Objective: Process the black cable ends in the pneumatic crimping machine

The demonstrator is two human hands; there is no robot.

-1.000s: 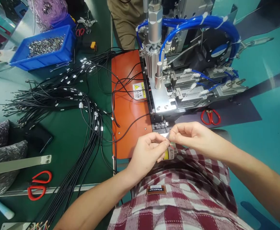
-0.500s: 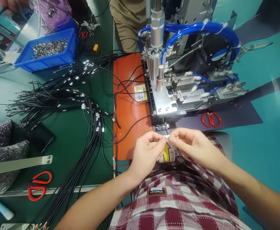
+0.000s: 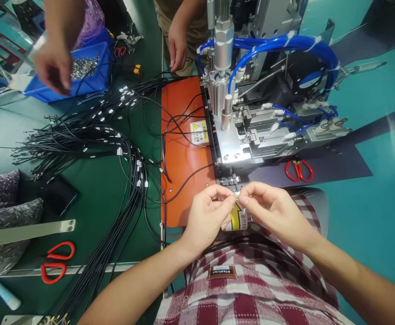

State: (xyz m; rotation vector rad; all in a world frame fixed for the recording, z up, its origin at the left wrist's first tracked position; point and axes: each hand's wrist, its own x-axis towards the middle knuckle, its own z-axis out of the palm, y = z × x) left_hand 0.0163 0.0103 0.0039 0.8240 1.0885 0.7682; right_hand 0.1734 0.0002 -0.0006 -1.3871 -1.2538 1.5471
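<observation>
My left hand [image 3: 208,215] and my right hand [image 3: 272,208] meet fingertip to fingertip at the front of the machine [image 3: 229,153]. Each hand is closed in a pinch. Between the fingertips shows a bit of something small and pale, too tiny to name. Right below them is a label [image 3: 240,219] with a yellow arrow and dark characters. An orange plate [image 3: 184,198] with a warning sticker [image 3: 199,131] lies to the left of my hands, with several black cables [image 3: 192,178] running across it into the machine.
Bundles of black cables [image 3: 126,194] with silver connectors cover the green table. Red-handled scissors lie on the left [image 3: 53,262], another pair [image 3: 299,170] on the right. A co-worker's hand [image 3: 53,67] is over a blue bin [image 3: 92,83]; blue air hoses [image 3: 285,38] arch above the machine.
A co-worker's two hands have come into view at the top, one over the blue bin, one by the trousers. My hands stay pinched in nearly the same place.
</observation>
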